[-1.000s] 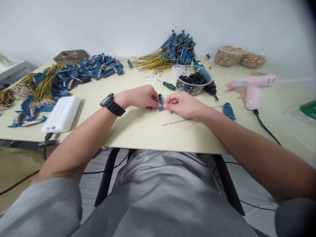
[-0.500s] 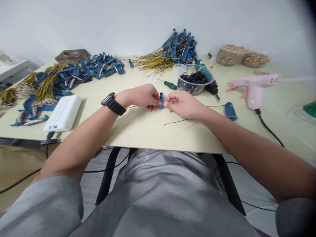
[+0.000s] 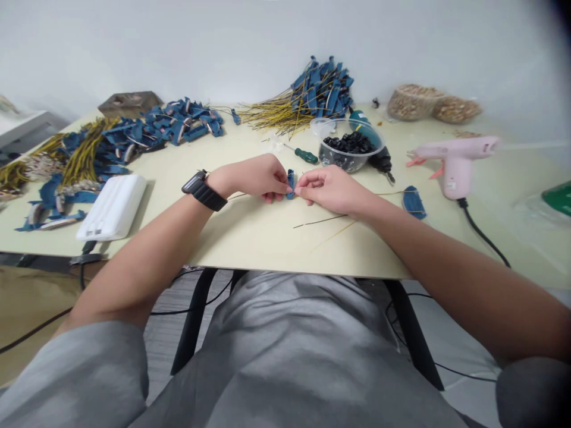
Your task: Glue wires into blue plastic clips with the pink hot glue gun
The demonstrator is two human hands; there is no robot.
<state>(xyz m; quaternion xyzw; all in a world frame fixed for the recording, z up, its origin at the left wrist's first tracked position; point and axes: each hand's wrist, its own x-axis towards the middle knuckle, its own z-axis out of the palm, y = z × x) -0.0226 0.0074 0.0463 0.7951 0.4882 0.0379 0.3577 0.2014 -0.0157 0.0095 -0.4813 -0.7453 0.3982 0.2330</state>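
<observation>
Over the middle of the table, my left hand (image 3: pixel 269 178) pinches a small blue piece (image 3: pixel 291 178) that stands upright between my two hands. A thin dark wire (image 3: pixel 236 197) runs out to the left from under that hand. My right hand (image 3: pixel 328 187) is closed too, thumb and forefinger meeting at the right side of the blue piece. What its fingertips hold is too small to make out. Below my right wrist lie a dark wire (image 3: pixel 319 221) and a yellow wire (image 3: pixel 334 232). Another blue piece (image 3: pixel 414 202) with a wire across it lies right of my right forearm.
A clear bowl (image 3: pixel 379 139) of black bits stands behind my right hand, beside a green screwdriver (image 3: pixel 306 156) and a power tool (image 3: pixel 381 160). The pink glue gun (image 3: pixel 459 157) is at right. A white power bank (image 3: pixel 113 205) and blue wired pieces (image 3: pixel 173 119) are at left.
Both hands keep almost the same pose around the small blue piece. The view has shifted slightly; nothing has clearly been picked up or let go.
</observation>
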